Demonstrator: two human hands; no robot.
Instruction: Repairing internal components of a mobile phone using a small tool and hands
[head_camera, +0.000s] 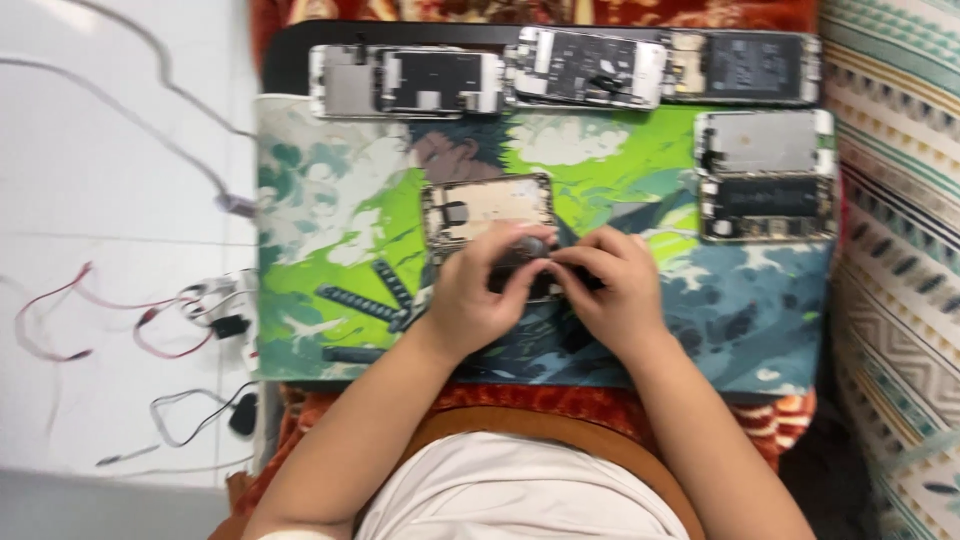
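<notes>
Both hands are meeting over a small dark object near the middle of the green printed mat, just below an opened phone shell. The left hand is closing its grip around the object, thumb on top. The right hand is pinching the object's right end with curled fingers. More dismantled phones are lying along the mat's far and right edges.

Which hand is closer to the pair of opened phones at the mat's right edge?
Right. The right hand lies just left of and below the pair of opened phones; the left hand sits farther left, beyond the right hand, near the mat's middle.
</notes>
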